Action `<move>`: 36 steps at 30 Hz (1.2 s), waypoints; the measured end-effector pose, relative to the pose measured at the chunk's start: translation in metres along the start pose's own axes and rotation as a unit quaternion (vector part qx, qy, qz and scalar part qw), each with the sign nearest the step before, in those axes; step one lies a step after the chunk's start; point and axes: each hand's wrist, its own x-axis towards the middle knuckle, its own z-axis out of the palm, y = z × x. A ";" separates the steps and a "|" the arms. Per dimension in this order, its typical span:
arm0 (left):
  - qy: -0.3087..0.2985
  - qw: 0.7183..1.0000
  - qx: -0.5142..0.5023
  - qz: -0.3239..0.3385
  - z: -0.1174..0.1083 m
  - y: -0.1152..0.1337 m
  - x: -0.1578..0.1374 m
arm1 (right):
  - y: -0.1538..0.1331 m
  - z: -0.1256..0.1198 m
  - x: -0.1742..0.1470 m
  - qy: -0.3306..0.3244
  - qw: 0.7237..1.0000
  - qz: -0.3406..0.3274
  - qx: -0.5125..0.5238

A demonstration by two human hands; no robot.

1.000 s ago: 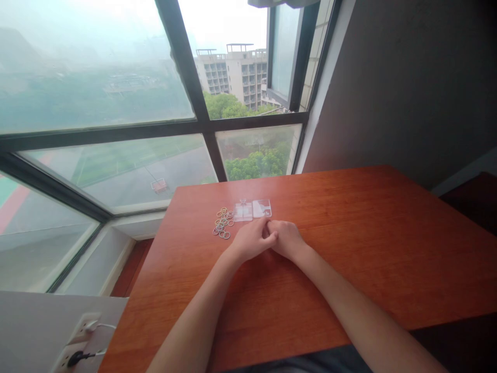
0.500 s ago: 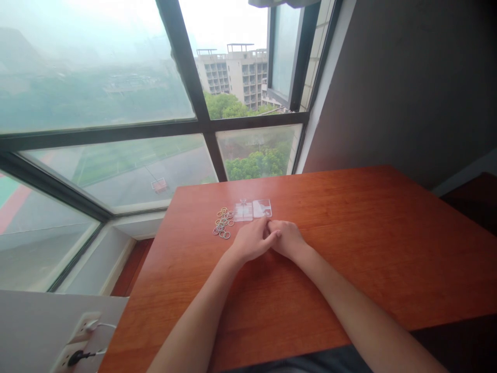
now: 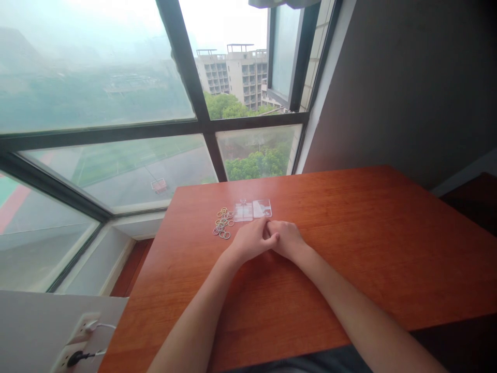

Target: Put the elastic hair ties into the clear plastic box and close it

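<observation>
Touching: hands (image 3: 250, 240) together | rings (image 3: 221, 226) beside clear case (image 3: 243, 212) | any lettering illegible

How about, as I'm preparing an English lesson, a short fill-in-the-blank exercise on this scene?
1. The rings lie on the ____ side of the clear box.
2. The hand farther from the rings is the person's ____ hand.
3. The plug in the lower wall socket is coloured ____.
Missing words: left; right; black.
</observation>
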 end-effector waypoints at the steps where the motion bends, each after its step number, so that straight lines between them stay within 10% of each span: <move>1: 0.000 1.000 -0.001 0.003 0.000 0.000 0.000 | 0.000 0.000 0.000 0.001 1.000 0.000 0.000; 36: 0.011 0.998 0.042 0.039 0.002 0.001 -0.004 | 0.001 0.003 0.001 0.006 1.000 0.002 -0.010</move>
